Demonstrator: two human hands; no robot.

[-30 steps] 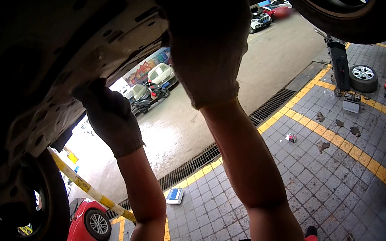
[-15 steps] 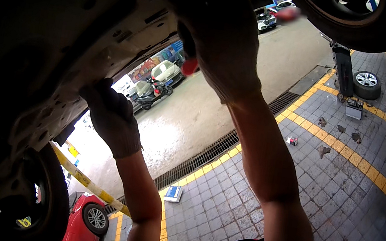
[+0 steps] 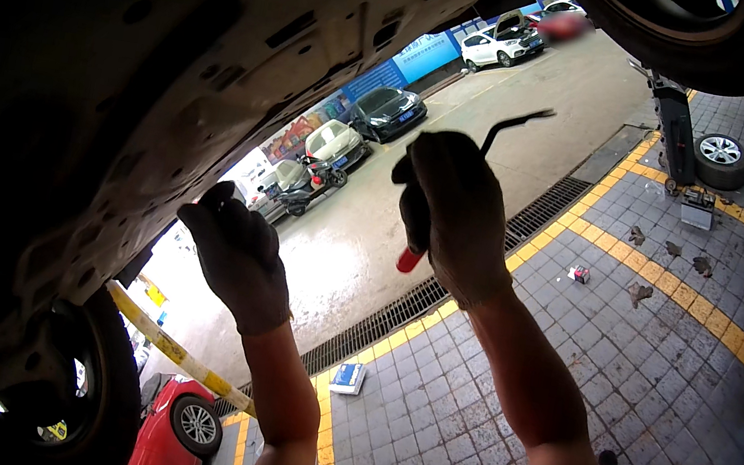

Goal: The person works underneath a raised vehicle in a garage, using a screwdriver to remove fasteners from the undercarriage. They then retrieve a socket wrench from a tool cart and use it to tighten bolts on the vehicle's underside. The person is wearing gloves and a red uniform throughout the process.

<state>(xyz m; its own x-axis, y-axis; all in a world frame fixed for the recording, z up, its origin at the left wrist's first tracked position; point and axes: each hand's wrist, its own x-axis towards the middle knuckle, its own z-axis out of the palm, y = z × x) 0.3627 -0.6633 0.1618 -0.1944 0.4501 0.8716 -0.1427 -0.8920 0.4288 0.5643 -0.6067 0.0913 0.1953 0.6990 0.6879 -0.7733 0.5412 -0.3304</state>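
Both my hands wear dark-looking work gloves and are raised beneath the underside of a lifted car [image 3: 249,86]. My right hand [image 3: 462,218] is closed round a pry tool with a red handle [image 3: 408,260]. Its thin black shaft sticks out past the far side of my fist and bends near the tip. The tool is apart from the car. My left hand [image 3: 242,256] is closed close to the car's lower edge. What its fingers hold, if anything, is hidden, and I cannot tell whether they touch the metal.
Car wheels hang at the upper right [image 3: 664,45] and lower left [image 3: 100,384]. A yellow-and-white bar [image 3: 178,353] slants below my left hand. On the paved floor are a blue-and-white box [image 3: 349,379], a loose wheel [image 3: 720,161] and a battery [image 3: 698,209]. Parked cars stand beyond the drain grate [image 3: 376,327].
My right hand has come down from the car's underside, bringing the pry tool into plain view. My left hand has shifted slightly right and down, still closed. The view has tilted a little.
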